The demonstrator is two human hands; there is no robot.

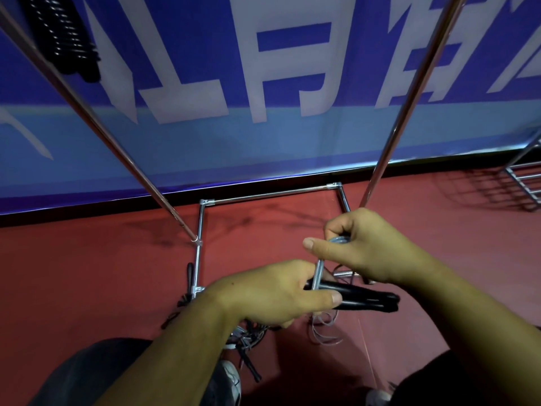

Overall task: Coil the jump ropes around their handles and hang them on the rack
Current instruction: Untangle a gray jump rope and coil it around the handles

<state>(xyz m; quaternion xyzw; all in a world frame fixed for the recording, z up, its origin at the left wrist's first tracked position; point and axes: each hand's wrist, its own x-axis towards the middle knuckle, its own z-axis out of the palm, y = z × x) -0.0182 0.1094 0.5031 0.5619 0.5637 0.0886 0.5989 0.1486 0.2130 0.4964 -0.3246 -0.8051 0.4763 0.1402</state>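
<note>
My left hand (272,291) grips a pair of black jump-rope handles (366,298) held side by side, pointing right. A pale grey cord (317,272) runs up from the handles into my right hand (369,247), which pinches a loop of it just above. Loose cord (323,332) hangs below the handles. The chrome rack (202,227) stands in front of me, with its slanted poles rising to left and right. A coiled black rope (67,39) hangs at the upper left of the rack.
More black ropes and handles (248,344) lie tangled on the red floor by my knees and the rack's base. A blue banner (263,83) with white letters backs the rack. A metal wire shelf (524,183) sits at the far right.
</note>
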